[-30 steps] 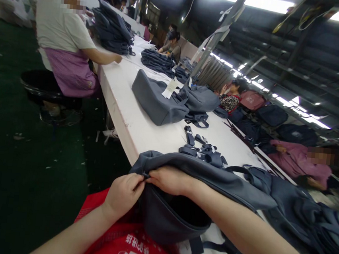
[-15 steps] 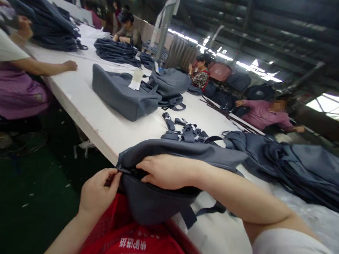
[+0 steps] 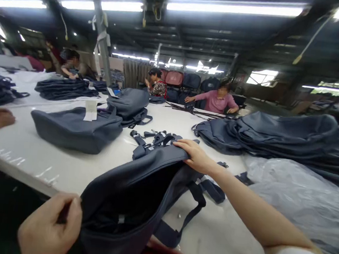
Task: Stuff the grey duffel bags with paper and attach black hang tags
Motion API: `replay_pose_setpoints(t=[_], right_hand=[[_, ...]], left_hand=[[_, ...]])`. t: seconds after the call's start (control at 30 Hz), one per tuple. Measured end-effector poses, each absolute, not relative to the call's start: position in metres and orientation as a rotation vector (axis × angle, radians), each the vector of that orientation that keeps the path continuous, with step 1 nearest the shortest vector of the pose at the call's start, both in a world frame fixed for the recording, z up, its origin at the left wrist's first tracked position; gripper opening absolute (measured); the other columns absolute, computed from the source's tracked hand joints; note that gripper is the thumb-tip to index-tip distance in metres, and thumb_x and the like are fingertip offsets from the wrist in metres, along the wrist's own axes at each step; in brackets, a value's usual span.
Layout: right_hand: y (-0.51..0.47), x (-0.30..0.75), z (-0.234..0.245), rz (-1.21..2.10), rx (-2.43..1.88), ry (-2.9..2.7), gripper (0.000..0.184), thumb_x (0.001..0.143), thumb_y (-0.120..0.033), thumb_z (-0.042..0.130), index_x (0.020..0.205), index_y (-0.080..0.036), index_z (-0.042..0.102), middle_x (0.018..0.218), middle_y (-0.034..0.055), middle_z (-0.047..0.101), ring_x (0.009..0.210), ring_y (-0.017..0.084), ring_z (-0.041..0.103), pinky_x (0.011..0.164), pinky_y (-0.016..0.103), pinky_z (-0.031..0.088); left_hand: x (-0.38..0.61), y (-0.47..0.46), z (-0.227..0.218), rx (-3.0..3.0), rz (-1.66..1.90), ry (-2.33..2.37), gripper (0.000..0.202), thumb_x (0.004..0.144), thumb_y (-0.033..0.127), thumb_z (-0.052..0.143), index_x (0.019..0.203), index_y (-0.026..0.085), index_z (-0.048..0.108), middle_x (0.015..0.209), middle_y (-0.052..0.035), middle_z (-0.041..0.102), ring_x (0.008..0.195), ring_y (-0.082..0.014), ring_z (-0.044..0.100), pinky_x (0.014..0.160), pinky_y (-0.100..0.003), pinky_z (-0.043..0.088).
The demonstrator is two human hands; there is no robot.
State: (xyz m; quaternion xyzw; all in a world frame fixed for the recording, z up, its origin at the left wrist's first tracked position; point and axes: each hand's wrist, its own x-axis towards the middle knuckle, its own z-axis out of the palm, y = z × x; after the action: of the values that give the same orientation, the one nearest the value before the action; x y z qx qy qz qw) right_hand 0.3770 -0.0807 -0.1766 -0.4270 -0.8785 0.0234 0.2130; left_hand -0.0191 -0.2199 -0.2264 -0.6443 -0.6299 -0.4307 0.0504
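A dark blue-grey bag (image 3: 137,168) lies tilted at the table's front edge, its long zip opening gaping and a small pale label (image 3: 121,219) showing inside. My left hand (image 3: 52,225) is closed in a pinch at the near left end of the opening; the exact bit between thumb and finger is hidden. At the far right end, my right hand (image 3: 195,155) grips the bag's rim, fingers over the top. Dark straps (image 3: 192,213) trail from its right side onto the white table (image 3: 207,230).
Short strap pieces (image 3: 156,139) lie beyond the bag. Another bag (image 3: 76,130) with a paper tag stands left; stacked bags (image 3: 270,136) and clear plastic (image 3: 295,191) lie right. A co-worker's hand (image 3: 0,118) rests at the left; other people work across the table.
My right hand has come out of the opening and moved to its far right end. The bag has turned and gapes wider. My view has swung right.
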Motion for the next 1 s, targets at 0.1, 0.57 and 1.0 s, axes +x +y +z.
replay_pose_setpoints(t=[0.1, 0.57, 1.0], right_hand=[[-0.067, 0.376, -0.177, 0.108, -1.111, -2.430, 0.060, 0.080, -0.015, 0.062, 0.138, -0.019, 0.049, 0.136, 0.0134, 0.052, 0.126, 0.025, 0.046, 0.110, 0.045, 0.033], [-0.020, 0.408, -0.134, 0.615, -1.264, -2.276, 0.041, 0.087, -0.048, 0.057, 0.110, -0.017, 0.073, 0.112, 0.0054, 0.072, 0.104, 0.021, 0.064, 0.092, 0.026, 0.045], [-0.054, 0.426, -0.199, 0.084, -1.207, -2.382, 0.094, 0.065, -0.043, 0.079, 0.144, -0.010, 0.041, 0.155, 0.0214, 0.027, 0.143, 0.035, 0.024, 0.118, 0.046, 0.019]], left_hand=[[0.054, -0.206, -0.181, -2.490, -1.219, -1.416, 0.019, 0.089, 0.029, 0.048, 0.075, 0.024, 0.060, 0.068, -0.0002, 0.062, 0.061, -0.0161, 0.058, 0.060, -0.028, 0.045], [0.253, -0.071, -0.164, -2.677, 0.126, -1.040, 0.026, 0.089, 0.008, 0.039, 0.100, 0.009, 0.063, 0.084, -0.0168, 0.069, 0.079, -0.0292, 0.069, 0.071, -0.038, 0.053], [0.231, -0.051, -0.167, -2.566, -0.069, -1.355, 0.027, 0.094, 0.025, 0.040, 0.115, 0.012, 0.050, 0.094, -0.0152, 0.069, 0.088, -0.0270, 0.068, 0.075, -0.034, 0.050]])
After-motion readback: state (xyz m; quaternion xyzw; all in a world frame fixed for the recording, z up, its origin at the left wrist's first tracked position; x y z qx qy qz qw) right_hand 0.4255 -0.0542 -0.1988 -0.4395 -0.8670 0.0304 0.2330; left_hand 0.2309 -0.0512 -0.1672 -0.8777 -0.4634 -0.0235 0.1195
